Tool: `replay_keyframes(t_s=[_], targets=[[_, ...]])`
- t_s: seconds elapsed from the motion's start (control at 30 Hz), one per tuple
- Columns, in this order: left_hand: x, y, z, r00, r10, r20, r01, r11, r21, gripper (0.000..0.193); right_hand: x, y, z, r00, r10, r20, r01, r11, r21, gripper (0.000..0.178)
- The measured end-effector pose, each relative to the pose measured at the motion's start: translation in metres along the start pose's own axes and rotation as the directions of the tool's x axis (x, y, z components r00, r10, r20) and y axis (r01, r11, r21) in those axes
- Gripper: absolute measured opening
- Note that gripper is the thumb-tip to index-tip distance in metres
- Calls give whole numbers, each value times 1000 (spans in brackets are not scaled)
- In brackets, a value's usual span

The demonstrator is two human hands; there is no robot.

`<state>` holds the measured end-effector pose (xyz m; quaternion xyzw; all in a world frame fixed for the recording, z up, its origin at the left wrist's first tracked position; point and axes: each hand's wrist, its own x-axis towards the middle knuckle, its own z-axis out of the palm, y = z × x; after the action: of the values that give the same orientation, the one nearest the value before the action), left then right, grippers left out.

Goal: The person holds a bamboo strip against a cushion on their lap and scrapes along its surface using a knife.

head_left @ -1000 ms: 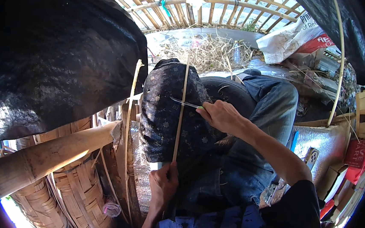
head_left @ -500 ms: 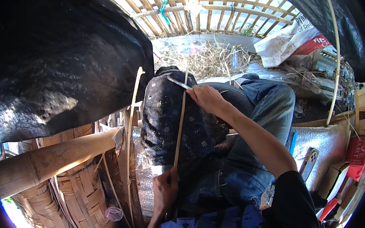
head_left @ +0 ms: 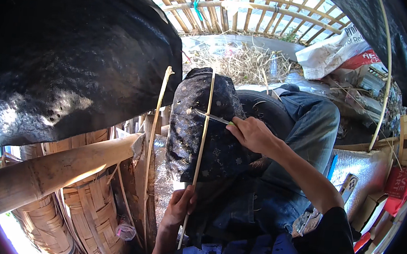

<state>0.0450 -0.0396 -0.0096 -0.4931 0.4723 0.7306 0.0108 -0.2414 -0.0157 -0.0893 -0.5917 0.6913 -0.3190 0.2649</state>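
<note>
A long, thin bamboo strip (head_left: 205,134) runs lengthwise over a dark patterned cloth (head_left: 217,159) that covers my leg. Near the strip's lower part, my left hand (head_left: 179,205) is closed around it, and its lower end passes below the fingers. My right hand (head_left: 253,134) grips a small knife (head_left: 212,117) with a greenish handle. The knife's blade lies across the strip, pointing left, around the middle of the cloth. To the left of the cloth, another thin bamboo stick (head_left: 154,132) stands on its own.
A thick bamboo pole (head_left: 61,171) and woven bamboo baskets (head_left: 93,218) are at the left, below a black sheet (head_left: 84,60). Dry shavings (head_left: 242,63) lie ahead by a slatted bamboo fence (head_left: 251,11). On the right are a phone (head_left: 349,186) and a white-and-red sack (head_left: 331,53).
My right hand has brought the knife nearer to me along the strip. My left hand still holds the strip, and more of its lower end shows below the fingers. The whole view has shifted slightly.
</note>
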Motion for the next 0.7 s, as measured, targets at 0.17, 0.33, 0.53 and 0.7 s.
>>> replay_keyframes(t_s=[0.17,0.33,0.53,0.7], targets=[[-4,-5,1,999,-7,-33,7,1000,-4,46,12,-7,9,998,38,41,-33,994,-108,39],[-2,-17,3,994,-7,-106,-9,990,-143,45,26,3,15,999,-11,51,13,999,-33,37],[-7,-4,12,986,-22,-166,12,998,-64,45,28,-3,17,999,-28,43,36,981,-193,38],[-9,0,13,974,9,-225,24,989,144,48,28,-5,20,998,-59,8,59,974,-217,37]])
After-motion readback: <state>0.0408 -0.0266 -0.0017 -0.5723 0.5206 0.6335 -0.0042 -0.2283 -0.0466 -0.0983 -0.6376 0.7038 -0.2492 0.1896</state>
